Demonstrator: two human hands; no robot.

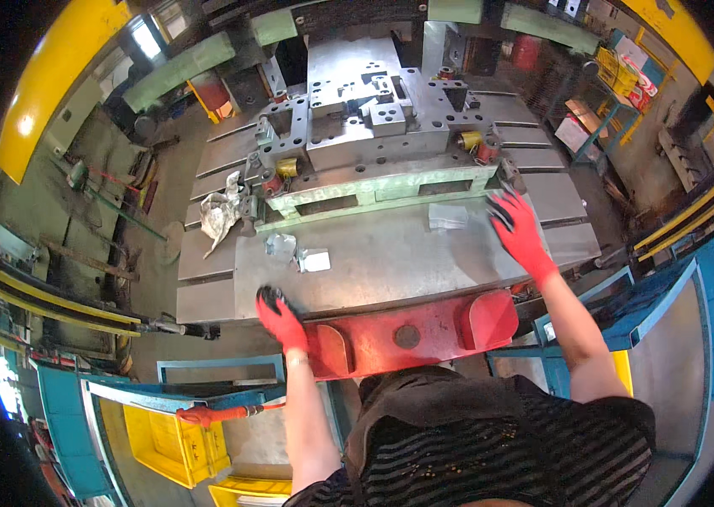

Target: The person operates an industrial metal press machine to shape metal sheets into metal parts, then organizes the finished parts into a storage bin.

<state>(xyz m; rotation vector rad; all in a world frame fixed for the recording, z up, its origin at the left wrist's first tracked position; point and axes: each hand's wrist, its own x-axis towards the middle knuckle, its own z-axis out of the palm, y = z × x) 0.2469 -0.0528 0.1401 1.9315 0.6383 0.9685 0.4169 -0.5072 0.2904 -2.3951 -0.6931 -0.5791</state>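
My left hand (282, 319), in a red glove with dark fingertips, is at the front left edge of a flat steel plate (374, 266). Its fingers are slightly bent and apart, with nothing visible in them. Further forward on the right, my right hand (521, 234), gloved alike, reaches over the plate with spread fingers, near the corner of a large metal die (374, 152). Between the hands lie small, flat metal pieces: a greyish one (281, 246), a bright one (314, 259) and a pale stack (448, 217) close to the die.
A red block (406, 336) with a round hole stands in front of the plate. A crumpled cloth (220, 211) lies beside the die on the left. Yellow bins (175, 444) and an orange-handled air gun (220, 413) are at lower left. Blue metal frames (669, 313) flank me.
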